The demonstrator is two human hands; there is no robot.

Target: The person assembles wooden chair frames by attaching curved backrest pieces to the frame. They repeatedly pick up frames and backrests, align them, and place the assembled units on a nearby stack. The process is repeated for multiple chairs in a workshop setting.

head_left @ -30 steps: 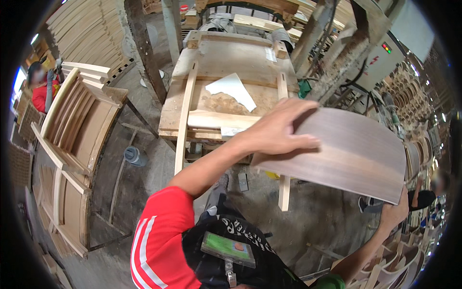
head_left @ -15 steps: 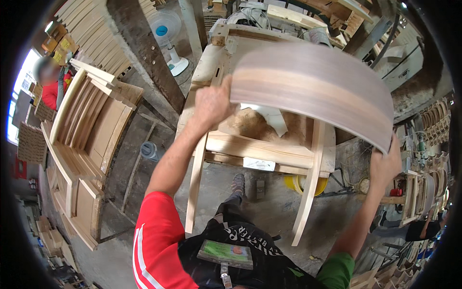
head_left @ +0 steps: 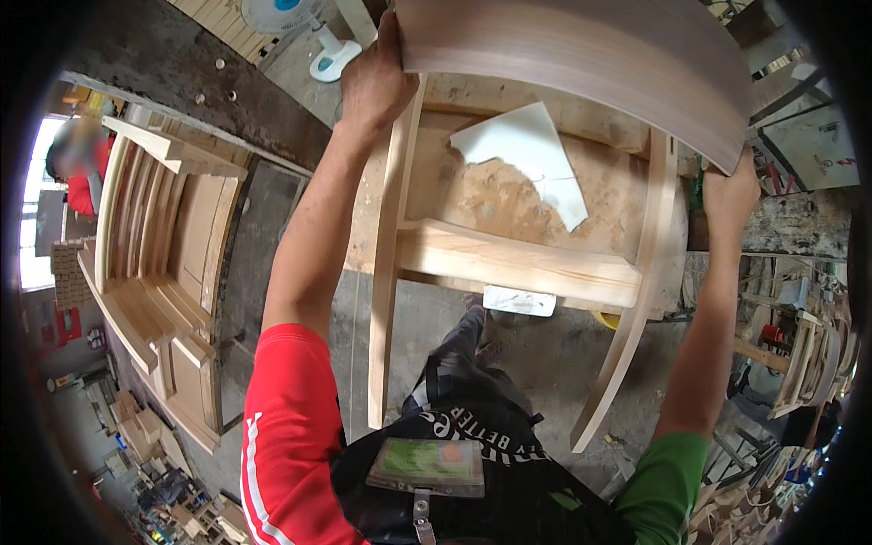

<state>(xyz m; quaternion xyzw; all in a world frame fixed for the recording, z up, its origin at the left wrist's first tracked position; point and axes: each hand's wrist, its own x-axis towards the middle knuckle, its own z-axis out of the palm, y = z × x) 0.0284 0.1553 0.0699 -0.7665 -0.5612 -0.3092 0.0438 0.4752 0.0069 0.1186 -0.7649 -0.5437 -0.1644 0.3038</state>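
The left hand [head_left: 372, 84] had its fingers wrapped round one end as the curved panel [head_left: 581, 54] hung high, seemingly unfastened, over the wooden frame [head_left: 389, 272], its crosspiece [head_left: 522, 262] already spanning both legs [head_left: 630, 318], the right hand [head_left: 732, 189] gripping the panel's other corner!

A grey floor [head_left: 545, 363] surrounds the central bench [head_left: 472, 204]. A dark post [head_left: 182, 77] slants at ten o'clock, a white fan [head_left: 334, 60] at eleven. At nine, a window [head_left: 38, 218] glows white beyond a side table [head_left: 195, 218]; offcuts [head_left: 136, 427] litter eight. Near half past three, perhaps chair frames [head_left: 804, 363], though the rim is dim.
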